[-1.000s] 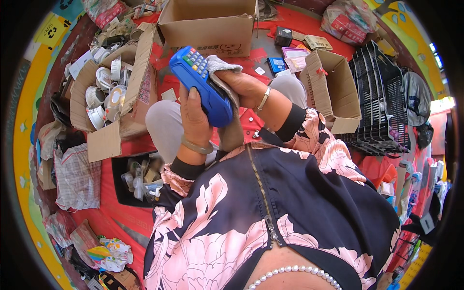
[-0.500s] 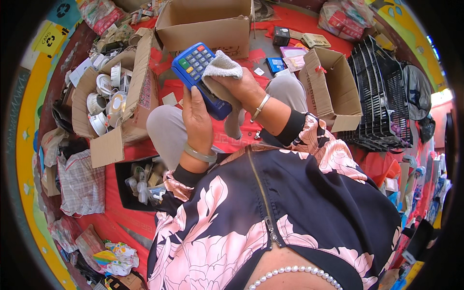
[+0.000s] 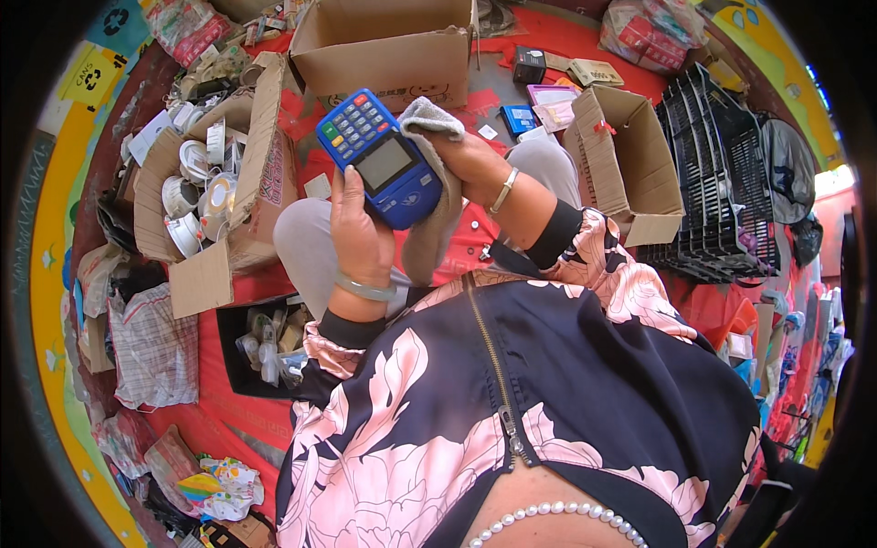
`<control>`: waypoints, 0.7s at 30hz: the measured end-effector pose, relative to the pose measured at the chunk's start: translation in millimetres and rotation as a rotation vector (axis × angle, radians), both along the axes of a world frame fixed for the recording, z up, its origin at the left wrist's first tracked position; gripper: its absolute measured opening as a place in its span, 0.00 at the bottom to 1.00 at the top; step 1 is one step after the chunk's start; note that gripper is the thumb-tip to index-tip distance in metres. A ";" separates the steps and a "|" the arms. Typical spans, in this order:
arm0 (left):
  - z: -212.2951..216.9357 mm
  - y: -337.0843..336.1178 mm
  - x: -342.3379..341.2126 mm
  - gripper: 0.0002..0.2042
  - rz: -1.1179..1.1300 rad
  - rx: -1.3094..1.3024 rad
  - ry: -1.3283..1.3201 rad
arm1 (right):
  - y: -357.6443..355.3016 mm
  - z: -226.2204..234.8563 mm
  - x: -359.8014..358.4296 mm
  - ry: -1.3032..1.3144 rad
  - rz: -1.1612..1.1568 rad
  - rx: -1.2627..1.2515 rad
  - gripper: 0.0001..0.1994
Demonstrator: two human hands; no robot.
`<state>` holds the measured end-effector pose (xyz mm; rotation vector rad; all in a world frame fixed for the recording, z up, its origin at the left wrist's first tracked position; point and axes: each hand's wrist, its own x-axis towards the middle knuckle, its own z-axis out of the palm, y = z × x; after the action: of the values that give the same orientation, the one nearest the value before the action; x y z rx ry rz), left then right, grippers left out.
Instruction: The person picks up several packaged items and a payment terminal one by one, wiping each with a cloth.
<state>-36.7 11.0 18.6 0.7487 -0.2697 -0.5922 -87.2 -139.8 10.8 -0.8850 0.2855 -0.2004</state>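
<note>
A blue card payment terminal (image 3: 399, 198) is held up over my knees, its grey screen and keypad facing me. My left hand (image 3: 361, 233) grips its lower left edge, with the thumb along the side and the other fingers hidden beneath. At its right side my right hand (image 3: 470, 164) holds a grey-beige cloth (image 3: 429, 233). The cloth lies along the terminal's right edge and hangs down below it. My right fingertips are covered by the cloth's folded end.
At the left stands an open carton (image 3: 265, 173) of white round fittings. Another open carton (image 3: 384, 64) is ahead, and a smaller one (image 3: 630, 137) at the right beside a black plastic crate (image 3: 713, 183). Small boxes lie on the red floor covering (image 3: 566, 36); a black bin (image 3: 239, 352) sits low left.
The cloth has moved off the terminal's face to its right edge, uncovering the screen. My right hand has shifted slightly right, and the terminal is turned more toward me.
</note>
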 end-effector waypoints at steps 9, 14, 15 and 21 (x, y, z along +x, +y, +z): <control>0.0 -5.0 0.0 0.18 -0.036 0.062 -0.130 | 5.5 9.6 -3.2 -0.192 -0.032 -0.314 0.18; -15.8 -6.0 1.3 0.20 0.148 0.332 -0.491 | 1.8 -0.5 7.3 -0.310 -0.318 -0.455 0.12; -16.7 -8.0 -1.2 0.21 0.169 0.318 -0.500 | 0.6 -4.3 5.8 -0.313 -0.334 -0.472 0.12; -11.8 -3.5 1.4 0.28 -0.224 0.199 -0.333 | 0.5 -8.0 3.5 -0.224 -0.350 -0.617 0.13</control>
<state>-35.3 7.5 6.8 1.0190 -0.6149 -0.7121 -83.7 -139.3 2.7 -1.4063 0.1662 -0.7357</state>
